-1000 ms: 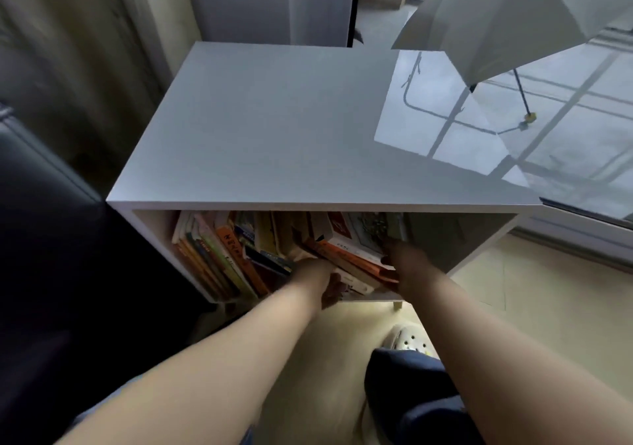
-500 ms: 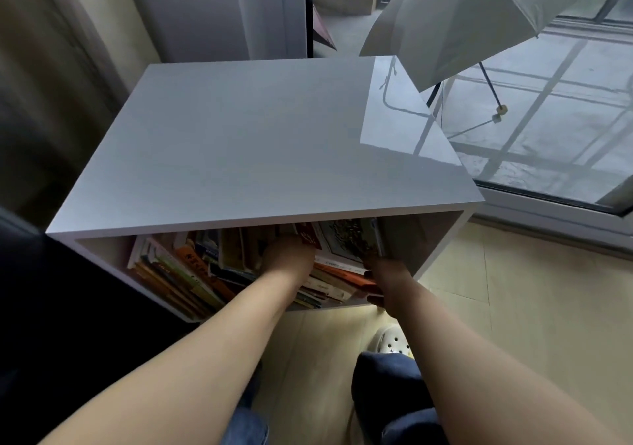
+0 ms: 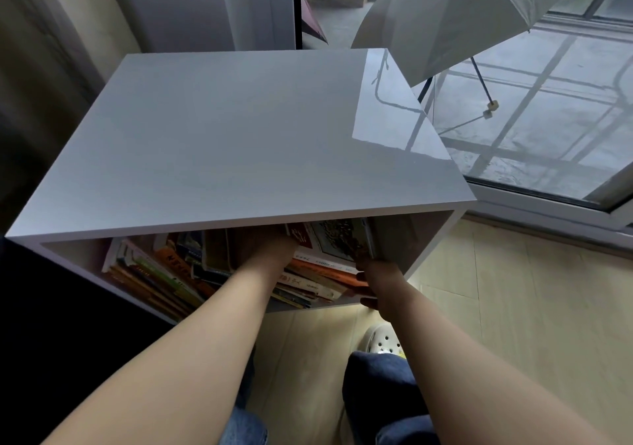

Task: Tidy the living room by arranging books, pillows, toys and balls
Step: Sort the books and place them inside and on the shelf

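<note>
A white open-front cabinet holds two groups of picture books. The left group leans to the left. The right group leans against the right side, with orange spines low at the front. My left hand reaches into the gap between the groups and touches the right group; its fingers are hidden under the cabinet top. My right hand is at the front lower edge of the right group, thumb above and fingers curled under the book edges.
An open pale umbrella hangs over the cabinet's far right corner. A glass sliding door runs along the right. A dark sofa stands close at the left. My knee and a white shoe are on the floor below the shelf.
My left hand has pushed deeper into the shelf. My right hand has drawn back from inside to the books' front edge. The right group now stands steeper.
</note>
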`<state>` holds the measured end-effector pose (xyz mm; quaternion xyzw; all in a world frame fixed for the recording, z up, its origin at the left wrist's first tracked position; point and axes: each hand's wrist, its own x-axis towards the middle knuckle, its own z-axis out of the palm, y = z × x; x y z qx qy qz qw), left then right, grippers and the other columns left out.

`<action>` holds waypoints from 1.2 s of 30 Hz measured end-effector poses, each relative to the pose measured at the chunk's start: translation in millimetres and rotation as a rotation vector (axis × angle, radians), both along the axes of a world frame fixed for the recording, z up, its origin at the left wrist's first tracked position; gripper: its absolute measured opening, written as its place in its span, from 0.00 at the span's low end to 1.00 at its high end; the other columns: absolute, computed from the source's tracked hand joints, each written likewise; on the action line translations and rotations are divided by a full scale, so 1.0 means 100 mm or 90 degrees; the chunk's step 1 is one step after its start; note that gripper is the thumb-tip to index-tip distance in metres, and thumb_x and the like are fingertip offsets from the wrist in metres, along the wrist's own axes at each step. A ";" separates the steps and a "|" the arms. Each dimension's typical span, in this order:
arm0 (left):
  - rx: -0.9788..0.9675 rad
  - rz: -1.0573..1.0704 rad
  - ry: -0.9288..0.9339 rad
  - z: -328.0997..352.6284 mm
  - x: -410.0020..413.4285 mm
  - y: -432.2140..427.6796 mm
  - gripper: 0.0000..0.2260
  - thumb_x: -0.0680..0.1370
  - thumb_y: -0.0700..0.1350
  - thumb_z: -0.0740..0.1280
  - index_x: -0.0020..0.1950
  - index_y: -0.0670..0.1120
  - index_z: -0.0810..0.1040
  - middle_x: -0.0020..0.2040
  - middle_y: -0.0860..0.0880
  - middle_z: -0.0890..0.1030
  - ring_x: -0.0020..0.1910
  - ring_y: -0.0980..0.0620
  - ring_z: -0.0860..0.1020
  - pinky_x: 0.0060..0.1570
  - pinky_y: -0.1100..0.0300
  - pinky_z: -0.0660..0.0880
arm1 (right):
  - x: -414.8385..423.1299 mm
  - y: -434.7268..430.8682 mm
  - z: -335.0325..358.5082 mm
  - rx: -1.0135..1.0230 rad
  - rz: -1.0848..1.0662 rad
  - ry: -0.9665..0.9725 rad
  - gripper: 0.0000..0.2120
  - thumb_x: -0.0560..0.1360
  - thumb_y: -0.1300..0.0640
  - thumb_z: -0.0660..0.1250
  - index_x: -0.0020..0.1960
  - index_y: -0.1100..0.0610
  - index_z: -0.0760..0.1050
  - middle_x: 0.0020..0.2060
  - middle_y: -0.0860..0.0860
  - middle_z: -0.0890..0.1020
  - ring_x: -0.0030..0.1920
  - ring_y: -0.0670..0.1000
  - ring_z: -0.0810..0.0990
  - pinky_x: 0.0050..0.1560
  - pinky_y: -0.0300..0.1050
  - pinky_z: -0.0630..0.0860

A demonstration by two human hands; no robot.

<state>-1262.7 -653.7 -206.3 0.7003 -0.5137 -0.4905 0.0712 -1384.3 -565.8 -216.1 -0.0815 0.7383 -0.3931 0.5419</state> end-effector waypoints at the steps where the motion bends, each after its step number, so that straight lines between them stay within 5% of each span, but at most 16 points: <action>1: -0.024 -0.020 -0.020 -0.01 -0.01 0.01 0.14 0.80 0.45 0.61 0.35 0.46 0.67 0.39 0.45 0.74 0.37 0.49 0.75 0.40 0.60 0.74 | -0.01 0.00 0.00 0.001 0.001 0.004 0.07 0.80 0.59 0.58 0.55 0.61 0.71 0.35 0.52 0.74 0.33 0.49 0.73 0.33 0.39 0.68; 4: -0.045 -0.035 0.032 0.05 -0.09 0.08 0.11 0.80 0.46 0.61 0.39 0.44 0.71 0.39 0.45 0.74 0.36 0.51 0.73 0.36 0.62 0.71 | -0.01 0.01 -0.01 -0.004 0.006 0.014 0.05 0.79 0.59 0.58 0.51 0.61 0.70 0.38 0.54 0.75 0.34 0.50 0.72 0.34 0.40 0.67; 7: -0.038 -0.040 0.125 0.10 -0.26 0.15 0.14 0.80 0.44 0.60 0.59 0.36 0.75 0.51 0.40 0.75 0.48 0.45 0.75 0.38 0.62 0.68 | 0.02 0.02 -0.02 -0.009 0.014 0.018 0.07 0.79 0.60 0.59 0.43 0.59 0.70 0.35 0.53 0.73 0.34 0.50 0.72 0.34 0.40 0.67; 9: -0.044 -0.019 0.163 0.07 -0.35 0.20 0.17 0.80 0.45 0.60 0.63 0.35 0.73 0.51 0.40 0.74 0.51 0.46 0.75 0.44 0.62 0.67 | 0.03 0.04 -0.05 -0.007 0.033 0.029 0.09 0.79 0.59 0.59 0.39 0.57 0.68 0.35 0.53 0.73 0.37 0.51 0.72 0.37 0.42 0.68; 13: -0.032 0.067 0.181 -0.03 -0.37 0.16 0.08 0.80 0.46 0.62 0.49 0.41 0.73 0.43 0.45 0.74 0.37 0.52 0.74 0.38 0.63 0.76 | -0.02 0.12 -0.10 0.009 0.088 0.048 0.10 0.79 0.58 0.59 0.39 0.56 0.68 0.36 0.53 0.72 0.39 0.52 0.71 0.50 0.49 0.71; 19: -0.130 0.014 0.159 0.13 -0.19 0.28 0.10 0.79 0.46 0.63 0.57 0.41 0.74 0.52 0.44 0.77 0.45 0.49 0.76 0.40 0.61 0.77 | -0.05 0.22 0.06 -0.037 0.183 0.161 0.06 0.79 0.62 0.59 0.53 0.60 0.72 0.37 0.53 0.73 0.42 0.54 0.76 0.44 0.43 0.74; 22: -0.191 -0.009 0.140 0.28 0.02 0.46 0.10 0.79 0.46 0.63 0.56 0.42 0.76 0.52 0.43 0.79 0.50 0.46 0.78 0.53 0.52 0.77 | 0.08 0.33 0.17 -0.071 0.321 0.277 0.17 0.78 0.59 0.60 0.66 0.59 0.68 0.53 0.57 0.77 0.53 0.56 0.76 0.55 0.47 0.74; 24: -0.216 -0.028 0.152 0.38 0.21 0.62 0.06 0.79 0.45 0.63 0.52 0.45 0.76 0.45 0.47 0.79 0.44 0.50 0.78 0.47 0.54 0.77 | 0.20 0.43 0.27 -0.082 0.346 0.293 0.19 0.79 0.57 0.59 0.70 0.56 0.64 0.61 0.58 0.74 0.58 0.57 0.74 0.59 0.50 0.72; 28: -0.364 -0.177 0.047 0.60 0.53 1.00 0.11 0.77 0.48 0.64 0.42 0.40 0.76 0.39 0.45 0.80 0.39 0.48 0.79 0.37 0.55 0.75 | 0.45 0.69 0.50 -0.129 0.331 0.262 0.21 0.78 0.61 0.59 0.70 0.54 0.62 0.63 0.55 0.73 0.55 0.50 0.74 0.55 0.43 0.73; 36: -0.605 -0.268 0.047 1.39 0.95 1.46 0.09 0.74 0.46 0.70 0.49 0.42 0.79 0.45 0.45 0.83 0.45 0.48 0.80 0.45 0.55 0.78 | 0.69 1.04 1.01 -0.204 0.262 0.214 0.24 0.75 0.52 0.67 0.66 0.58 0.63 0.60 0.55 0.75 0.58 0.55 0.76 0.58 0.51 0.75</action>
